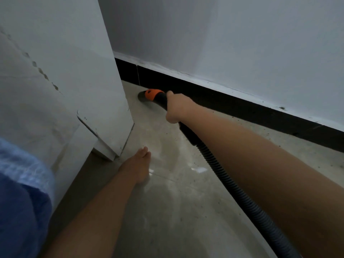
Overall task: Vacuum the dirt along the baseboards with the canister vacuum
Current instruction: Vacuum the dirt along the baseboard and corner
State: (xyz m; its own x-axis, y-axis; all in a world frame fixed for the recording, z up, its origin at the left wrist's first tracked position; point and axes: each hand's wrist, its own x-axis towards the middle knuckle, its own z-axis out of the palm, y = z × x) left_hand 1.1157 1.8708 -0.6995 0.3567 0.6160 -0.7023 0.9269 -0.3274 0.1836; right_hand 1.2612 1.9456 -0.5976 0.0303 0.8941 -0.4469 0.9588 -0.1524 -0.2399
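Vacuuming is under way at the far end of the black baseboard (214,94), where it meets a white cabinet (74,81). Right hand (177,108) wraps its grip round the black handle (160,99) just behind the orange collar, with the nozzle (142,96) low on the floor (167,202), near the baseboard and close to the corner; whether it touches the floor cannot be told. A ribbed hose (232,183) trails back under the outstretched right arm. The canister is out of view. Left hand (137,168) lies flat on the floor, fingers straight, apparently bracing a low crouch. Specks of dirt (275,138) show along the baseboard to the right, so the next move likely calls for drawing the nozzle rightward, tight against the baseboard.
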